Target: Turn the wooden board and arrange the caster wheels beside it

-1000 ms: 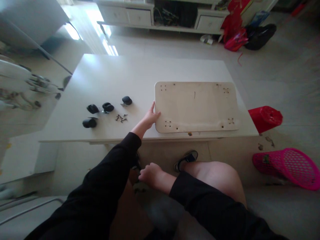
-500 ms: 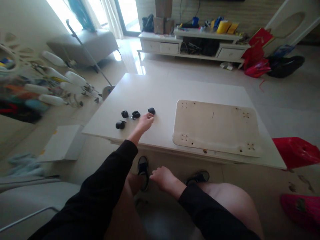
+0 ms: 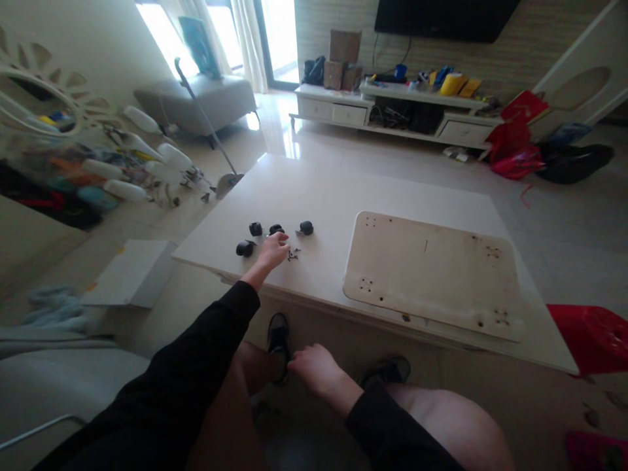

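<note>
Several black swivel casters stand at the left of the white table (image 3: 324, 186). One caster (image 3: 306, 227) sits apart at the right, its metal plate showing. My left hand (image 3: 271, 254) is over the tabletop, fingers slightly apart, just in front of the middle caster (image 3: 276, 229) and partly covering it; contact cannot be made out. Left of it are two more, a rear caster (image 3: 255, 228) and a front caster (image 3: 244, 248). Small dark screws (image 3: 293, 255) lie beside my fingertips. My right hand (image 3: 316, 367) hangs over my lap, fingers curled in, with nothing visible in it.
A pale board (image 3: 432, 271) with groups of holes near its corners lies on the table's right side. A red plastic stool (image 3: 593, 337) stands beyond the right edge. On the floor at left is a white box (image 3: 130, 271). A TV cabinet (image 3: 338, 111) stands at the back.
My left hand has moved left, from the right-hand caster to the middle one, uncovering the screws. The right hand stays low. The view has tilted up a little.
</note>
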`<state>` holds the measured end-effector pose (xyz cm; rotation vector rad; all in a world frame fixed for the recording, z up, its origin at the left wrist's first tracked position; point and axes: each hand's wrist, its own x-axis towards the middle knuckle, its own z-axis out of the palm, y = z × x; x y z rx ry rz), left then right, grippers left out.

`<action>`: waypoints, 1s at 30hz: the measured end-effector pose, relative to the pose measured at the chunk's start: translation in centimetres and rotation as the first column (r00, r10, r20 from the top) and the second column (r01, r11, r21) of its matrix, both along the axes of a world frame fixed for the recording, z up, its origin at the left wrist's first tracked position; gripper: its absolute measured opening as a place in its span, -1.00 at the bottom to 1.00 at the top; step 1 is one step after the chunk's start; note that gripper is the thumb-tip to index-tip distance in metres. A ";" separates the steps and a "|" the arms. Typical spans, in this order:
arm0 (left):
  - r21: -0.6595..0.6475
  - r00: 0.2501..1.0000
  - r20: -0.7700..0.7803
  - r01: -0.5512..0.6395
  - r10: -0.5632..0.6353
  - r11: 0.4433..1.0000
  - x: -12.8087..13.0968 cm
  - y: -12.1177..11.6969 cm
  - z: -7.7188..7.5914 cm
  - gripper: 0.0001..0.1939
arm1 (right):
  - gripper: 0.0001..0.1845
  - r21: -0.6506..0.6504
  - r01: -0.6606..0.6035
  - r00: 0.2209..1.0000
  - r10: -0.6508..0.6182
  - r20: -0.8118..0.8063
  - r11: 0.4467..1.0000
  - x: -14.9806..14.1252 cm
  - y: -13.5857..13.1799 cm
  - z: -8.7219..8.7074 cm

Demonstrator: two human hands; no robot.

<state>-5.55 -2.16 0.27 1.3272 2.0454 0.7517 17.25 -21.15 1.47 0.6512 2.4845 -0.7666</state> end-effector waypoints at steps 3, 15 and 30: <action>0.052 0.996 -0.061 0.064 -0.061 0.997 2.0 1.2 -0.1 -0.45 | -0.70 -0.013 0.011 1.000 -0.011 -0.005 1.000 0.2 0.0 -0.1; -0.085 0.952 -0.217 0.200 -0.214 0.976 5.0 2.5 -1.0 -0.30 | -0.72 0.014 0.030 0.999 -0.030 -0.013 0.999 0.9 0.5 0.1; -0.127 0.880 -0.232 0.396 -0.415 0.910 9.9 0.0 -0.5 -0.42 | -0.78 0.013 -0.062 0.998 0.062 0.013 0.998 -1.1 -1.5 -0.4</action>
